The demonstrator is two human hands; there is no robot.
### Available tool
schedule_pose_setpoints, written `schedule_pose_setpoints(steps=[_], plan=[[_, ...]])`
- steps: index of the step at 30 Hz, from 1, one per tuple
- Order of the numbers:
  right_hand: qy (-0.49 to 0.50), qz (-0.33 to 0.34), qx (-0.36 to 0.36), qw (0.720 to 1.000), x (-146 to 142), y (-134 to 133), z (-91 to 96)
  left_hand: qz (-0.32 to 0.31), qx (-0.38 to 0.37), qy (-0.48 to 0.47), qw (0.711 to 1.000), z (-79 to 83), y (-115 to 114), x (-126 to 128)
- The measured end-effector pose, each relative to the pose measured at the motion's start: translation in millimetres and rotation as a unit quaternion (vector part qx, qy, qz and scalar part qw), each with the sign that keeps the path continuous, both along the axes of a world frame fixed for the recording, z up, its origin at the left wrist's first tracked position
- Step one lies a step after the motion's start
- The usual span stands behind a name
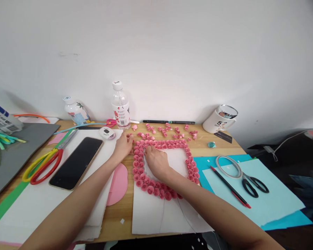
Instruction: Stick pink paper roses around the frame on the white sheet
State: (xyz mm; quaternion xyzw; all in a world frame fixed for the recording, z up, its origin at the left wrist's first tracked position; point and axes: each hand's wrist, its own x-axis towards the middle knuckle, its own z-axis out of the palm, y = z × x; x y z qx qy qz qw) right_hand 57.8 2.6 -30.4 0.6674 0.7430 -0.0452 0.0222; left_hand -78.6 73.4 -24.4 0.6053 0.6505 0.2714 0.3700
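Pink rolled paper roses (156, 191) form a thick border on a white sheet of paper (147, 215), outlining a heart-like or rounded square shape. At its upper left corner, my left hand (123, 146) has its fingers curled together; pink shows beside the fingertips, but any item in them is hidden. My right hand (158, 161) reaches inside the border, with its fingers pinched against the inner edge of the upper left roses. What lies between those fingertips is hidden. Behind the border, several loose paper roses (165, 131) are scattered on the wooden table (120, 222).
A phone (77, 163), red-and-yellow scissors (47, 163) and a correction-tape-like dispenser (106, 133) lie left. Bottles (121, 107) and a mug (219, 119) stand by the wall. At right, a tape roll (229, 166), black scissors (254, 184) and a pen (229, 185) rest on blue paper (273, 198).
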Motion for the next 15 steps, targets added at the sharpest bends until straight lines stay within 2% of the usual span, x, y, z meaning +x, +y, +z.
schedule_pose_setpoints(steps=[6, 15], plan=[[-0.023, 0.022, -0.008, 0.999, -3.8, -3.6, 5.9, 0.001, -0.013, -0.015, 1.000, 1.9, -2.1, 0.8], [-0.021, 0.027, -0.011, 0.999, -2.6, -3.6, 5.1, -0.009, 0.013, 0.008, 1.000, -3.0, -0.1, -0.7]])
